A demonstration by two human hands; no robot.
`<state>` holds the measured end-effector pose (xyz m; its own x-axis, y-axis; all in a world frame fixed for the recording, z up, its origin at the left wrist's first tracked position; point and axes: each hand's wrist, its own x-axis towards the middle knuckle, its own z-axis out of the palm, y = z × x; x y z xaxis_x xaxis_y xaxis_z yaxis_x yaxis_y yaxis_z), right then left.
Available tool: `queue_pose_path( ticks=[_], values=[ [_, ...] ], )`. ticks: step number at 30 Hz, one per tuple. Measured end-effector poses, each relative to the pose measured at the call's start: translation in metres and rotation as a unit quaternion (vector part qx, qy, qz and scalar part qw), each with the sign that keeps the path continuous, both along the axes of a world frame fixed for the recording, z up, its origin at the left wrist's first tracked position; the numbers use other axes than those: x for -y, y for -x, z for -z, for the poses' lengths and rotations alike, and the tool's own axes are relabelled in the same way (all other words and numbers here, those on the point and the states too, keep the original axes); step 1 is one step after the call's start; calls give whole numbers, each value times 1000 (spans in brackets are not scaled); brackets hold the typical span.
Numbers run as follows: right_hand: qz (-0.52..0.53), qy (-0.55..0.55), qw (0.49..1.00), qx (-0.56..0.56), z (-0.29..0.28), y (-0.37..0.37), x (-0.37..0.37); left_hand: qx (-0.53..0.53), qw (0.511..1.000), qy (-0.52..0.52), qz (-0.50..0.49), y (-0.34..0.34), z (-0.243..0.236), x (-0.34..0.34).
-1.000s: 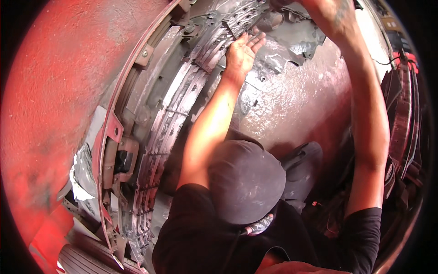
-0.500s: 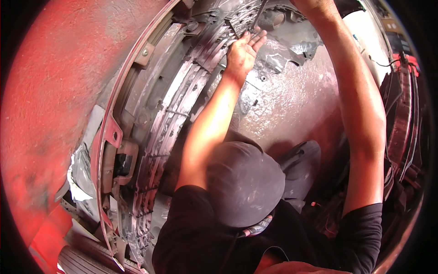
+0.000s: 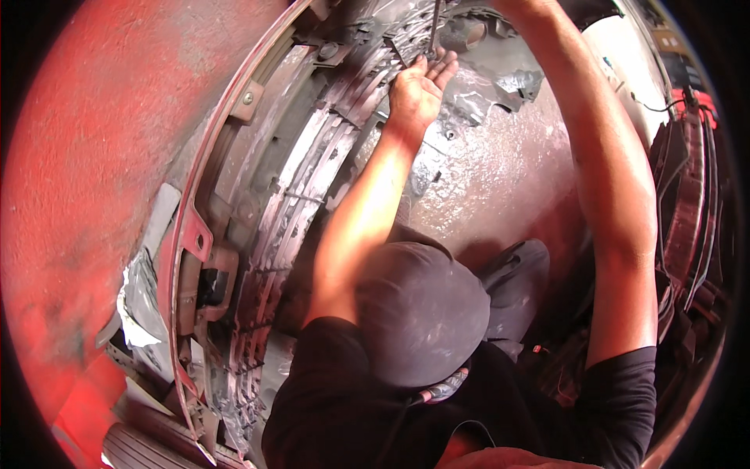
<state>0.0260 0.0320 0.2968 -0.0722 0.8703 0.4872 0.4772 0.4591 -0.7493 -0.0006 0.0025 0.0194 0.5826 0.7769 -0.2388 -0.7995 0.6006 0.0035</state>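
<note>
My left hand (image 3: pixel 418 95) reaches up to the far end of a large vehicle bumper, palm turned up and fingers apart. Just beyond its fingertips stands a thin dark rod (image 3: pixel 435 30); whether the fingers touch it I cannot tell. Below the rod's lower end lies the bumper's slatted grille (image 3: pixel 301 168), greyish and scuffed. My right hand (image 3: pixel 525 5) is cut off by the upper edge, so its fingers and anything in them are hidden. A round opening (image 3: pixel 473 31) in the bumper sits between both hands.
A curved bumper edge with metal brackets (image 3: pixel 248 98) runs along the left, beside a red-stained wall or floor (image 3: pixel 86 156). Wet-looking grey floor (image 3: pixel 500 168) shows between my arms. Dark vehicle parts and cables (image 3: pixel 691 203) stand at right. A tyre (image 3: pixel 144 449) lies lower left.
The dark rod has swung from a slant to nearly upright, its top moving left. My right forearm has shifted slightly left. My left hand has barely moved.
</note>
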Motion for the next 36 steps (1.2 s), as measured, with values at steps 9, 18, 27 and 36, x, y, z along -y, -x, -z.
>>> queue_pose_path(
  ticks=[9, 18, 27, 36],
  values=[
    [45, -240, 934, 260, 12, -25, -18, 5, 1000, -13, 14, -1, -7, 4],
    [107, 12, 990, 91, -13, -18, 0, -347, 843, -406, -68, 52, -106, 42],
    [39, -5, 992, 117, -25, -25, 16, -515, 575, -575, -271, 61, -235, -8],
    [49, -52, 962, 263, -47, -18, 38, -660, 356, -582, -314, 67, -212, -17]
  ],
)
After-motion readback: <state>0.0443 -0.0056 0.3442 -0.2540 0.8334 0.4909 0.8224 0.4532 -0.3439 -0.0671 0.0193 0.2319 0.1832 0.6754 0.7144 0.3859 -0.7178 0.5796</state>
